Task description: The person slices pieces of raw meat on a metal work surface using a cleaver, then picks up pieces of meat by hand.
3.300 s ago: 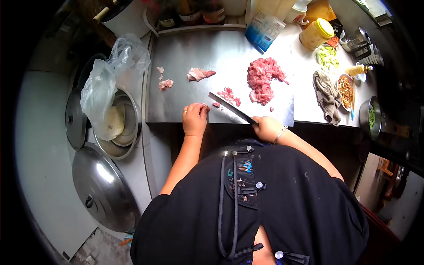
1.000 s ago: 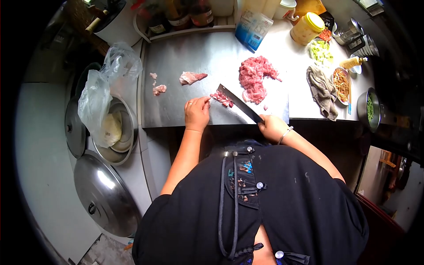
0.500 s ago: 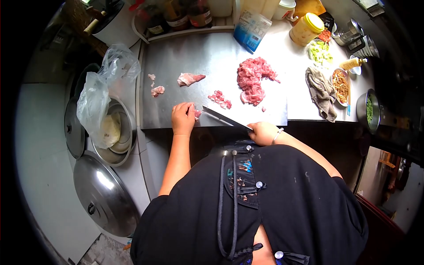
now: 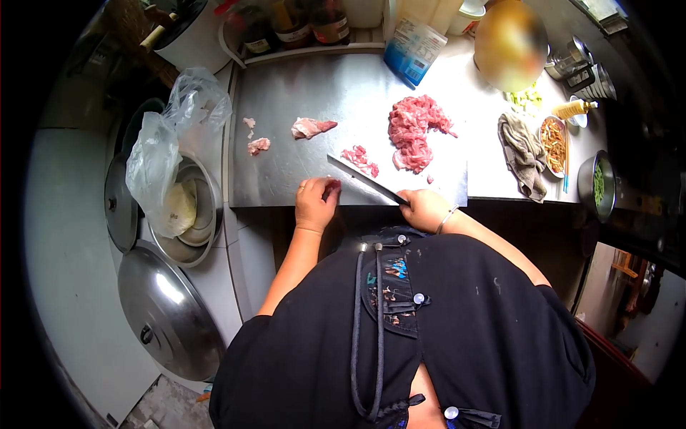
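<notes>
My right hand (image 4: 426,211) is closed round the handle of a kitchen knife (image 4: 366,179), its blade slanting up and left over the metal board (image 4: 268,182). At the board's near edge, left of the blade, my left hand (image 4: 314,206) has its fingers bent round a small piece of meat (image 4: 331,189), mostly hidden by them. Just beyond the blade lies a little heap of cut meat (image 4: 360,160). A larger pile of sliced raw meat (image 4: 416,132) rests farther right. One pale pink chunk (image 4: 313,128) and some fatty scraps (image 4: 258,146) are on the left.
To the left stand a steel basin (image 4: 209,236) with a plastic bag (image 4: 153,161) and a large pot lid (image 4: 168,314). On the right are a crumpled cloth (image 4: 525,154), a dish of shredded food (image 4: 553,143) and a bowl of greens (image 4: 599,187). A blue-and-white pouch (image 4: 414,53) stands behind.
My left hand has shifted right, its fingers curling in around the meat piece. The knife blade has lifted slightly and its tip moved away from me. The meat piles look unchanged.
</notes>
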Demonstrator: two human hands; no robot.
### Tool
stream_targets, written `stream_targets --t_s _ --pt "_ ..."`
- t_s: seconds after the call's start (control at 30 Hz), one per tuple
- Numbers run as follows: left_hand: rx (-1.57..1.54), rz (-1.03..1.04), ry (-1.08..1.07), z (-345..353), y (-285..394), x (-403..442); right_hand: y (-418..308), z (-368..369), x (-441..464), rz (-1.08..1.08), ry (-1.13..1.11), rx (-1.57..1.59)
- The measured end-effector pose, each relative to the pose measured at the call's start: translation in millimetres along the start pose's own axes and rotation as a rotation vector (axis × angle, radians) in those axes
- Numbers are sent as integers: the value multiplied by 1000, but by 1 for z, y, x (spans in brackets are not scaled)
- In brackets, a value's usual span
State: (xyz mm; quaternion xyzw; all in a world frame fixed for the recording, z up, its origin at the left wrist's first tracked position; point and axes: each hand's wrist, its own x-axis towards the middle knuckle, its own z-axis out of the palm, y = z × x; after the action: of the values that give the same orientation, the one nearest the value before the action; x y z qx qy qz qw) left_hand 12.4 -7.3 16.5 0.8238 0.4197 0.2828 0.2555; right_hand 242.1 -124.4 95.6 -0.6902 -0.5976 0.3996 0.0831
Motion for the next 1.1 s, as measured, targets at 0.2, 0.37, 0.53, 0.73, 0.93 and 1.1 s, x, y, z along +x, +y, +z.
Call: stream_targets --t_s 0.2,0.37,0.53,0.73,0.93,1.1 --pt "80 202 184 3 10 -1 -5 11 2 -68 -41 -93" --pt "61 170 149 13 -3 -5 -3 18 2 -109 -2 -108" --pt "92 138 152 13 -2 -9 -9 15 -3 -121 33 -132" --pt "125 130 136 11 2 -7 -9 16 1 -99 -22 -173" --pt "106 99 103 13 -4 -9 -23 4 7 -14 -169 -186" --pt "117 137 73 10 -5 -7 -30 2 19 36 -268 -268"
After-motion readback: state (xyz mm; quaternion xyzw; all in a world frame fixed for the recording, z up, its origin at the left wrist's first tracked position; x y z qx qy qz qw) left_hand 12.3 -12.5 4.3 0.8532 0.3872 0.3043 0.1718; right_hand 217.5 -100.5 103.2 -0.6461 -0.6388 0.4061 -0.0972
